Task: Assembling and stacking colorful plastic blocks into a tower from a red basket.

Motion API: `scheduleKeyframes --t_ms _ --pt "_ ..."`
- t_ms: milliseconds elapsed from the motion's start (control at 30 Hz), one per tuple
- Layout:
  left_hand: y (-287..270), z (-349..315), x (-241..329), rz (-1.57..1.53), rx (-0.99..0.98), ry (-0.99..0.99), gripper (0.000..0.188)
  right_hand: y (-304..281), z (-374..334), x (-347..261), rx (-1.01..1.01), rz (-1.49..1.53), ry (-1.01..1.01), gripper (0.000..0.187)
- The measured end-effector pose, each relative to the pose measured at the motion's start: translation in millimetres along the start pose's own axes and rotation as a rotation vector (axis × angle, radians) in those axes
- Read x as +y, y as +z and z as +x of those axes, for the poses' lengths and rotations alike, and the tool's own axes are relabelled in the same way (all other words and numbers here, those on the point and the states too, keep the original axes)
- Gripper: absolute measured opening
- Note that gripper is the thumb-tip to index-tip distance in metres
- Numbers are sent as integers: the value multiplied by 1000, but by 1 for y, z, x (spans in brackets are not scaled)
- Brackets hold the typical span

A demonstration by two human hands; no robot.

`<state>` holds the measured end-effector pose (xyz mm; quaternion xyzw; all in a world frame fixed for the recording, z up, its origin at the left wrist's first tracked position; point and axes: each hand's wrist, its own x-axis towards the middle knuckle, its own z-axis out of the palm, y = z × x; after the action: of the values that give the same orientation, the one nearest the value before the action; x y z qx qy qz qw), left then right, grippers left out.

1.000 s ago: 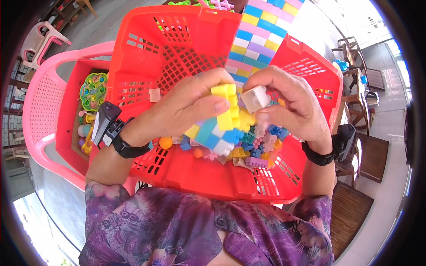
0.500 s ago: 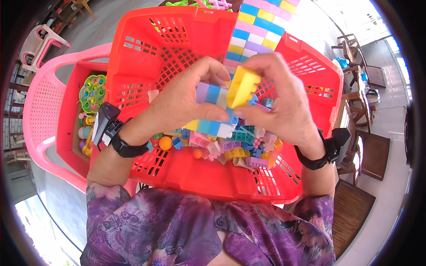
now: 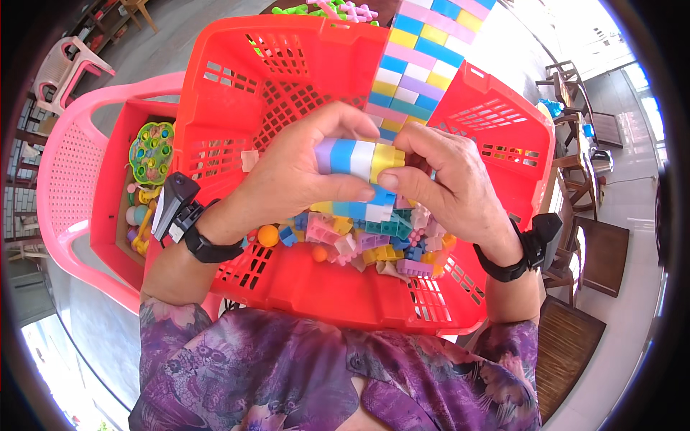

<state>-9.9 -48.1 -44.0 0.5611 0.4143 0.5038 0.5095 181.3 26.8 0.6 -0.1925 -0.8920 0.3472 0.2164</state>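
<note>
A short stack of toy bricks (image 3: 341, 156), coloured lilac, blue and white, lies sideways between my hands over the basket. My left hand (image 3: 295, 161) is closed round it, thumb below and fingers above. At the stack's right end sits a yellow brick (image 3: 387, 159), which my right hand (image 3: 449, 179) pinches between thumb and forefinger. Below the stack, a second row of joined bricks (image 3: 352, 209) in yellow, blue and white shows. Behind the hands rises a tall wall of joined bricks (image 3: 417, 68) in many colours; whether it joins the piece in my hands is hidden.
A red plastic basket (image 3: 309, 284) holds loose bricks (image 3: 377, 241) and an orange ball (image 3: 268, 235). On the left are a pink chair (image 3: 68, 179) and a red box (image 3: 108, 223) with toys, among them a green flower-shaped one (image 3: 152, 152). Wooden chairs (image 3: 600, 251) stand at right.
The yellow brick, tilted and apart in my right hand before, now lies in line against the stack's end. My right hand has come down and the brick wall has shifted slightly right.
</note>
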Motion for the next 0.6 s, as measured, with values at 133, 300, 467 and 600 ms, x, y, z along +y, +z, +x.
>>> scheduleKeyframes --t_ms 133,300,467,600 --pt "-6 0 1 98 -98 -61 42 -3 0 -1 -39 17 15 23" --pt "-7 0 -2 -117 -138 12 40 -6 1 -4 -72 92 -11 25" --pt "-9 -1 0 -125 -156 -11 40 -9 1 -5 -141 158 59 27" --pt "-5 -2 7 9 -46 -16 37 -2 -1 -2 -82 190 94 25"
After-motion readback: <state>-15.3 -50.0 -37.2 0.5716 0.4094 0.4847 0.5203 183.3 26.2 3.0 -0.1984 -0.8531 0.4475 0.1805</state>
